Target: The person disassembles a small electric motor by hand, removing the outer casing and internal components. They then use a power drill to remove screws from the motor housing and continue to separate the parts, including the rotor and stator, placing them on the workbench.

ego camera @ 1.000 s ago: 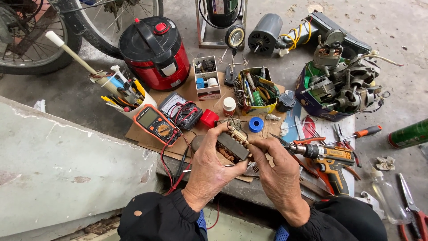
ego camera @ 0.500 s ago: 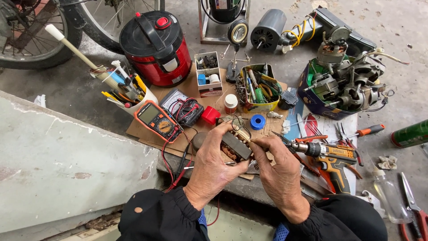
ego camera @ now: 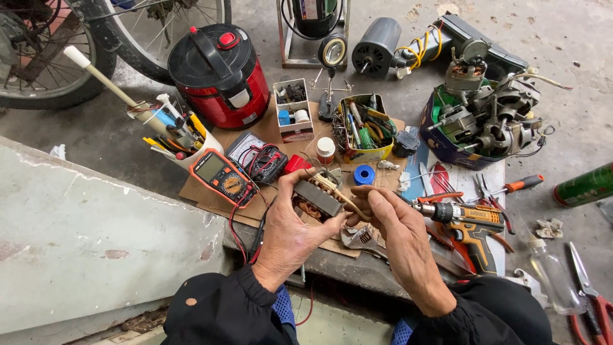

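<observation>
My left hand (ego camera: 290,230) grips a small motor stator (ego camera: 317,199), a grey laminated block with copper windings, held above the cardboard sheet (ego camera: 211,198). My right hand (ego camera: 399,233) is beside it on the right, its fingers pinching the tan sleeved wires (ego camera: 341,195) that come off the stator. An adjustable wrench (ego camera: 357,239) lies on the cardboard just under both hands. An orange multimeter (ego camera: 223,177) with red and black leads lies to the left of my left hand.
A cordless drill (ego camera: 469,227), screwdrivers and pliers lie to the right. A red rice cooker (ego camera: 220,73), a white cup of pens (ego camera: 175,137), a tin of tools (ego camera: 366,131), a box of motors (ego camera: 485,121) and red-handled shears (ego camera: 590,300) surround the spot. A bicycle wheel (ego camera: 45,76) stands far left.
Both hands have lifted and turned the stator slightly, and my right fingers have shifted onto its wires. The view has tilted a little.
</observation>
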